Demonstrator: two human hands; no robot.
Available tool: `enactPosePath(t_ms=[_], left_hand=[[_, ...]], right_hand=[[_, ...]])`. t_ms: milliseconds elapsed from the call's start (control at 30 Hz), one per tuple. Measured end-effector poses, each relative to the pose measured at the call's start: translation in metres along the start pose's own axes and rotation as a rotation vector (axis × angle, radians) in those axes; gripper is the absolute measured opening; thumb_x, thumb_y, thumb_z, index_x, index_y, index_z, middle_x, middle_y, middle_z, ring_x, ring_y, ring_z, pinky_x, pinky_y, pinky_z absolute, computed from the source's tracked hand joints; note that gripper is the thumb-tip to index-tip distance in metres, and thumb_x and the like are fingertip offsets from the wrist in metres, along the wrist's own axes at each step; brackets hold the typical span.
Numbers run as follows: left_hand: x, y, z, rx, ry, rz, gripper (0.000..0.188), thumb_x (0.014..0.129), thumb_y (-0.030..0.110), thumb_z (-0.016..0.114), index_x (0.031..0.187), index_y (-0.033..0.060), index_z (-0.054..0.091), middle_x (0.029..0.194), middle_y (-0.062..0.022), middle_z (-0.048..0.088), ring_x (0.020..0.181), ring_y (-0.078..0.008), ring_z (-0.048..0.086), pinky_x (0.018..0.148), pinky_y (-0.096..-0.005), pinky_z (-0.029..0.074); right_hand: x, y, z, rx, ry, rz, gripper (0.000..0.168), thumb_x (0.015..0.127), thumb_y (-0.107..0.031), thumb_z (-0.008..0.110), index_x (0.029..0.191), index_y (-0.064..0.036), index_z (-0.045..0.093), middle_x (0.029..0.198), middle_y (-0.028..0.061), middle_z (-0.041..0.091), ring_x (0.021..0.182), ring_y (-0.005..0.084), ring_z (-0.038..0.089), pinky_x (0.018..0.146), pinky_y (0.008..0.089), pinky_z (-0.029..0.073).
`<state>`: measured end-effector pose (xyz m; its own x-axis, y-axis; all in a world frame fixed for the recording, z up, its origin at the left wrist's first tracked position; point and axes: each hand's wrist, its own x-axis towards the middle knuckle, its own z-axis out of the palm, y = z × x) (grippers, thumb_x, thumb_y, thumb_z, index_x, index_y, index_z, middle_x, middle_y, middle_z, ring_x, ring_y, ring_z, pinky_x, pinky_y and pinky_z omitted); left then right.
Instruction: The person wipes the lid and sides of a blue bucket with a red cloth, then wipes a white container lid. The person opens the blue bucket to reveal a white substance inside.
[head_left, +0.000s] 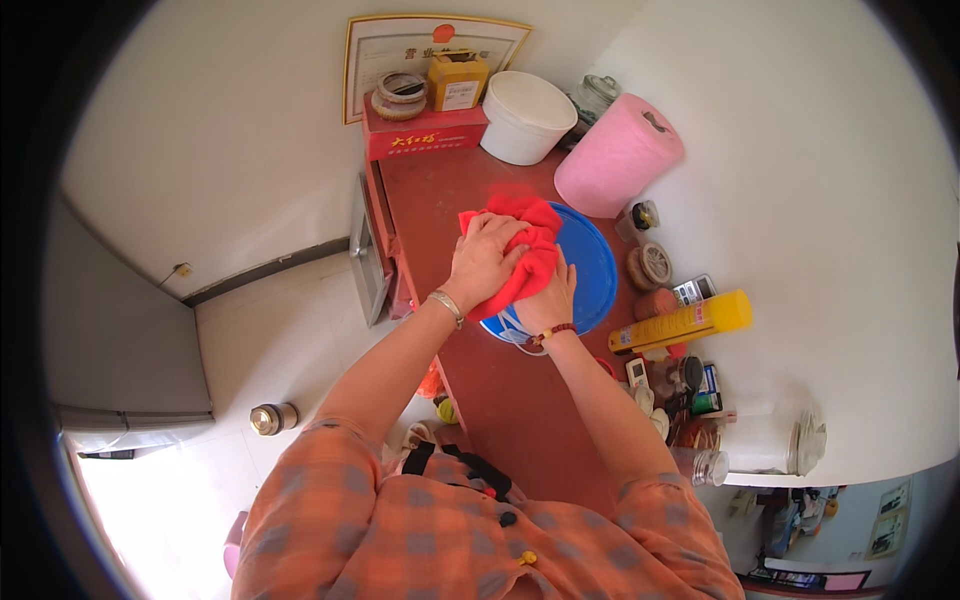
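A bunched red cloth lies over the left part of a round blue bucket top on the brown-red tabletop. My left hand grips the cloth from above, its fingers bent over the folds. Close against the cloth's right side is my right hand, above the blue surface with its fingers stretched forward. Part of that hand is hidden by the cloth, so its hold cannot be made out. White strips of a handle show at the bucket's near edge.
Along the wall stand a pink roll, a white tub, a yellow canister, a remote control and a glass jar. A red box sits at the far end. A metal flask is on the floor.
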<state>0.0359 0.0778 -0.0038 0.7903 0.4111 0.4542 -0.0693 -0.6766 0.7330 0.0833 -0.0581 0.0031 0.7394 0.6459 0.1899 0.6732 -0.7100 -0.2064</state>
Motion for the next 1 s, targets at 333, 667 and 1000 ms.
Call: enactPosePath(t_ms=[333,667,1000], left_hand=[[0.018,0.017,0.002,0.332,-0.076,0.141,0.03,0.083,0.022,0.067,0.113,0.0184,0.07,0.109,-0.0026,0.066,0.111,-0.0282,0.055,0.091,-0.0481,0.049],[0.057,0.013,-0.009,-0.738,-0.172,-0.244,0.034,0.098,0.007,0.053,0.131,0.0028,0.061,0.12,-0.0071,0.065,0.113,-0.0142,0.057,0.098,-0.0284,0.047],[0.019,0.032,0.014,0.015,0.083,0.262,0.05,0.091,0.016,0.064,0.139,0.0074,0.053,0.141,-0.0196,0.052,0.13,-0.0377,0.047,0.111,-0.0473,0.035]], right_hand=[[-0.012,0.03,-0.016,0.686,0.529,-0.031,0.047,0.086,-0.015,0.067,0.131,-0.005,0.056,0.146,0.0254,0.046,0.135,0.041,0.045,0.112,0.0417,0.035],[-0.004,0.018,-0.046,0.249,0.145,-0.225,0.077,0.084,-0.051,0.068,0.151,-0.019,0.043,0.157,0.0162,0.036,0.139,0.0346,0.04,0.106,0.0563,0.034],[0.044,0.061,-0.029,-0.036,0.32,-0.093,0.033,0.083,-0.033,0.07,0.112,-0.018,0.065,0.107,0.0075,0.061,0.103,0.0278,0.057,0.078,0.0473,0.046]])
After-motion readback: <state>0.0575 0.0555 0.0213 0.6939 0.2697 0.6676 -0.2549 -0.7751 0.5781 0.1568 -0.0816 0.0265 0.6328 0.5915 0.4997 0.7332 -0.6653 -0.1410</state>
